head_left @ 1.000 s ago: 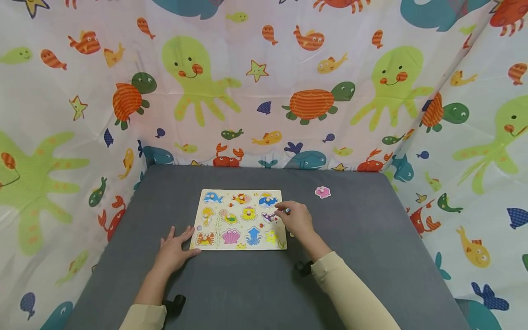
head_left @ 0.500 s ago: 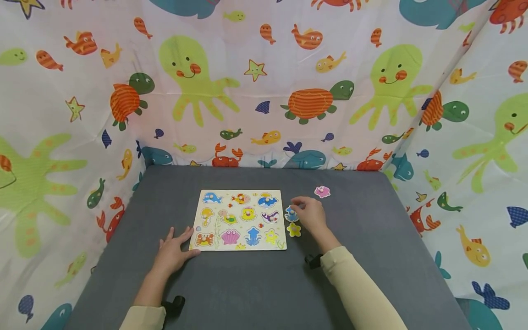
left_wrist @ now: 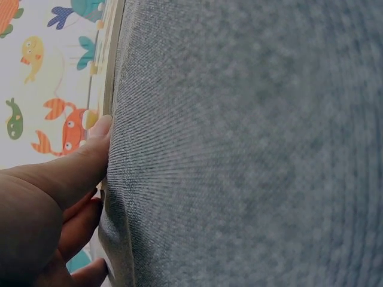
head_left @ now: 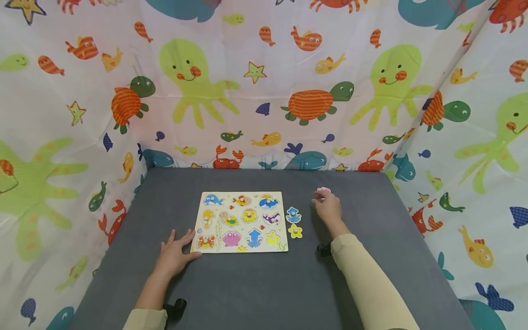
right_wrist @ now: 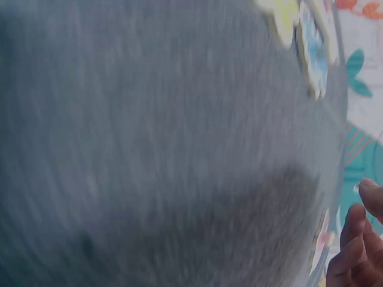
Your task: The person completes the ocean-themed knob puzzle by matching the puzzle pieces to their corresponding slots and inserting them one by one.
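While the desk [head_left: 264,284] carries everything, left to right:
Left hand [head_left: 175,253]: fingers spread flat, thumb touching the puzzle board's near-left corner.
Puzzle board [head_left: 242,222]: flat, mid-desk.
Blue piece [head_left: 293,214], yellow star piece [head_left: 295,231]: just right of the board.
Right hand [head_left: 327,208]: fingertips on the pink piece [head_left: 323,189], far right; grip unclear.

One puzzle board [head_left: 241,222] lies on the table, with three loose pieces beside it: blue [head_left: 293,214], yellow [head_left: 295,231], pink [head_left: 324,189].
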Demonstrator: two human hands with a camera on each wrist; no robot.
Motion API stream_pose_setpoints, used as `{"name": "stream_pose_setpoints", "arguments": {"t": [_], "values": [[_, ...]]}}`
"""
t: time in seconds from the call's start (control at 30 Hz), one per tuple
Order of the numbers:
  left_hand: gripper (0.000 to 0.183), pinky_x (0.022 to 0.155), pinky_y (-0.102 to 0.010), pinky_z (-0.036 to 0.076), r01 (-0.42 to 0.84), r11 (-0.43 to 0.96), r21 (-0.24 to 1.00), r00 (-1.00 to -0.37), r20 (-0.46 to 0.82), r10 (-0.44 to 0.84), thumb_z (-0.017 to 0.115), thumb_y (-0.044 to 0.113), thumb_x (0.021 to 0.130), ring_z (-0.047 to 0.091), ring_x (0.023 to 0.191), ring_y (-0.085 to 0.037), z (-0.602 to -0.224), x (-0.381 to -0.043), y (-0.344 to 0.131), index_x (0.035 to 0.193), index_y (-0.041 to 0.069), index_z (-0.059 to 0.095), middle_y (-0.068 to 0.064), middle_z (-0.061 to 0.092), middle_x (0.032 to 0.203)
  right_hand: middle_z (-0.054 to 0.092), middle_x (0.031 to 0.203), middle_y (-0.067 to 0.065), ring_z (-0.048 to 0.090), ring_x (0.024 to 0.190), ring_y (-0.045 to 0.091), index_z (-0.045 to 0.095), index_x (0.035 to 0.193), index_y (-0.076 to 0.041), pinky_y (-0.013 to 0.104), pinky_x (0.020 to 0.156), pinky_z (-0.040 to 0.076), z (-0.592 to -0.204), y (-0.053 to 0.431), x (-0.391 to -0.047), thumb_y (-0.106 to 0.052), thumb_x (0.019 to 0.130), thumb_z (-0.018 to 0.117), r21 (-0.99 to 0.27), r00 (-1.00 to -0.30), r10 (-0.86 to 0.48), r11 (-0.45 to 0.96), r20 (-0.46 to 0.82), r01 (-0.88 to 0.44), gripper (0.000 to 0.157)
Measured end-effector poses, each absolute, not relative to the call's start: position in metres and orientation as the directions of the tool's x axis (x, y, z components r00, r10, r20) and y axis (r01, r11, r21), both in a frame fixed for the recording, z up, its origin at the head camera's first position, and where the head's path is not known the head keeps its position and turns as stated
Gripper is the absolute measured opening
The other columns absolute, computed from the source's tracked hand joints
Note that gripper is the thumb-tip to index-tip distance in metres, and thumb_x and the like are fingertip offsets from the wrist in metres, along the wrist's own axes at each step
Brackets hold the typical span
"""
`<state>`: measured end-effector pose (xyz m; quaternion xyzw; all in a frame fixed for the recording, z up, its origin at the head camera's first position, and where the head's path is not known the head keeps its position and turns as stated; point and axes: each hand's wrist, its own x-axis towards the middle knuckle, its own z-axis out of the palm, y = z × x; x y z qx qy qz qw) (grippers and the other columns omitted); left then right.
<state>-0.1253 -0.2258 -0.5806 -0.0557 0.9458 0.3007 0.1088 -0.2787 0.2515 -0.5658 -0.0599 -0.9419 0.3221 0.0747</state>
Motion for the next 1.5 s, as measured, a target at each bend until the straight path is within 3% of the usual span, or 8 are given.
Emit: {"name": "stream_pose_setpoints", "arguments": {"t": [0.23, 0.53, 0.77, 1.0, 1.27, 1.5], "values": [[0.089, 0.119, -0.072, -0.002, -0.181, 0.810, 0.558, -0.968, -0.247, -0.046, 0.082, 0.040, 0.082, 0.001, 0.155, -0.046, -0.580, -0.123, -0.225, 0.156, 0.017, 0.038, -0.010, 0.034, 0.162, 0.061, 0.134, 0.020, 0.058, 0.123, 0.042, 0.065, 0.133, -0.008, 0.059, 0.104, 0.047, -0.562, 0.266, -0.294, -0.016, 0.095, 0.065, -0.628, -0.970, 0.236, 0.764, 0.059, 0.148, 0.039], [0.089, 0.119, -0.072, -0.002, -0.168, 0.813, 0.558, -0.972, -0.231, -0.043, 0.083, 0.038, 0.082, 0.002, 0.154, -0.047, -0.582, -0.125, -0.227, 0.156, 0.017, 0.038, -0.010, 0.035, 0.162, 0.060, 0.139, 0.022, 0.057, 0.124, 0.043, 0.064, 0.136, -0.012, 0.058, 0.097, 0.049, -0.565, 0.279, -0.303, -0.007, 0.092, 0.050, -0.556, -0.973, 0.226, 0.802, -0.055, 0.218, 0.046], [0.090, 0.120, -0.071, -0.002, -0.177, 0.812, 0.556, -0.970, -0.237, -0.049, 0.083, 0.038, 0.081, 0.002, 0.155, -0.046, -0.582, -0.125, -0.226, 0.156, 0.017, 0.038, -0.010, 0.035, 0.162, 0.060, 0.139, 0.023, 0.054, 0.128, 0.044, 0.058, 0.140, -0.005, 0.058, 0.109, 0.044, -0.571, 0.283, -0.305, -0.008, 0.099, 0.051, -0.567, -0.987, 0.144, 0.808, -0.074, 0.160, 0.042], [0.090, 0.119, -0.072, -0.002, -0.194, 0.803, 0.564, -0.967, -0.246, -0.061, 0.083, 0.039, 0.081, 0.001, 0.155, -0.045, -0.582, -0.126, -0.226, 0.156, 0.018, 0.038, -0.008, 0.034, 0.162, 0.068, 0.127, 0.020, 0.061, 0.117, 0.040, 0.067, 0.129, -0.001, 0.055, 0.099, 0.050, -0.565, 0.275, -0.298, -0.009, 0.099, 0.053, -0.570, -0.984, 0.162, 0.803, -0.073, 0.175, 0.035], [0.089, 0.119, -0.072, -0.003, -0.182, 0.804, 0.567, -0.970, -0.236, -0.054, 0.083, 0.038, 0.082, 0.001, 0.155, -0.046, -0.578, -0.125, -0.226, 0.156, 0.017, 0.038, -0.010, 0.034, 0.162, 0.074, 0.111, 0.014, 0.065, 0.096, 0.033, 0.076, 0.113, -0.008, 0.049, 0.083, 0.052, -0.560, 0.275, -0.286, -0.022, 0.096, 0.069, -0.556, -0.980, 0.188, 0.808, -0.069, 0.195, 0.024], [0.090, 0.119, -0.072, -0.003, -0.181, 0.806, 0.564, -0.970, -0.236, -0.052, 0.083, 0.041, 0.081, 0.001, 0.154, -0.047, -0.582, -0.124, -0.226, 0.156, 0.018, 0.038, -0.010, 0.035, 0.162, 0.076, 0.107, 0.012, 0.064, 0.094, 0.031, 0.079, 0.107, -0.010, 0.046, 0.080, 0.052, -0.570, 0.279, -0.275, -0.026, 0.095, 0.072, -0.581, -0.980, 0.192, 0.794, -0.044, 0.181, 0.022]]}}
